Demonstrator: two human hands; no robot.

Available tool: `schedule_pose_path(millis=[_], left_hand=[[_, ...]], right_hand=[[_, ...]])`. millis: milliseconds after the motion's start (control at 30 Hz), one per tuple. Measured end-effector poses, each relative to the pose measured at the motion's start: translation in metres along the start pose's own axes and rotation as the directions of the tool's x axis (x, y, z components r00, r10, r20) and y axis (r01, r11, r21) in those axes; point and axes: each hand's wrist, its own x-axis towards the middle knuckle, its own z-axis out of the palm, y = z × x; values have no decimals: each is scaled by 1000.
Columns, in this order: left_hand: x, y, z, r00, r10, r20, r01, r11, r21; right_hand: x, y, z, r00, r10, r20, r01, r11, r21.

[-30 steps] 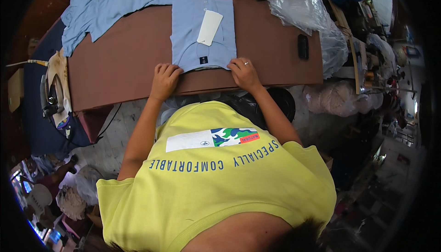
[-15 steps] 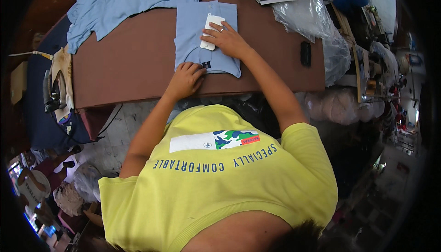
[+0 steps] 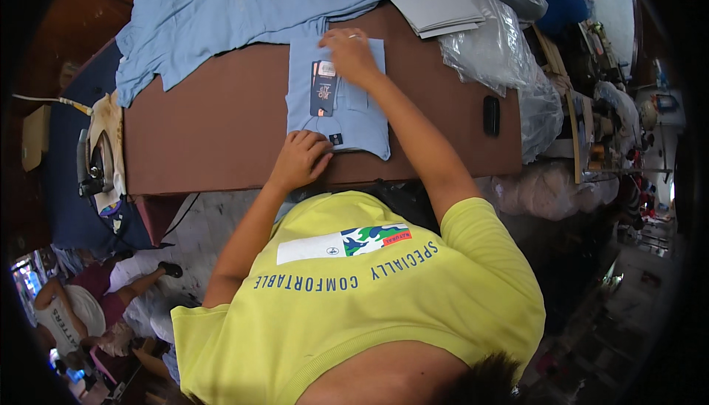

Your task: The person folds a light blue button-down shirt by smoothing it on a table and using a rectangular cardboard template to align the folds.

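A folded light blue shirt (image 3: 301,93) lies on the brown-covered table. A dark navy hang tag (image 3: 320,102) with a small white sticker rests on it, its thin cord looping toward a small black neck label (image 3: 336,139). My left hand (image 3: 301,158) rests at the shirt's near edge beside that label, fingers bent over the cloth and thumb apart. Above the far part of the shirt, just past the tag, is my right hand (image 3: 352,58), its fingers loosely curved and slightly blurred. Nothing shows in its grasp.
More blue garments (image 3: 229,14) spread along the table's far edge. White sheets (image 3: 436,2) and clear plastic bags (image 3: 491,39) lie at the far right. A black oblong object (image 3: 491,115) sits at right; an iron (image 3: 90,161) stands left. Other people are in the background.
The tag showed its white side under my right hand; now its dark side faces up. My right hand has moved off it toward the far edge. My left hand stays at the near edge.
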Motion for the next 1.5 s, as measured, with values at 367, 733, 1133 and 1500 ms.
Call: schedule_pose_path(millis=[367, 733, 1133, 1500], left_hand=[[144, -128, 17, 818, -415, -398, 489, 866, 103], [144, -137, 42, 808, -434, -398, 545, 807, 228], [11, -56, 15, 534, -845, 24, 806, 500, -317], [22, -56, 13, 688, -725, 25, 725, 688, -2]], right_hand=[[51, 107, 35, 620, 625, 475, -651, 747, -134], [28, 82, 9, 639, 729, 245, -750, 661, -14], [-158, 4, -27, 470, 715, 517, -818, 133, 560], [-162, -18, -30, 509, 718, 474, -805, 203, 557]])
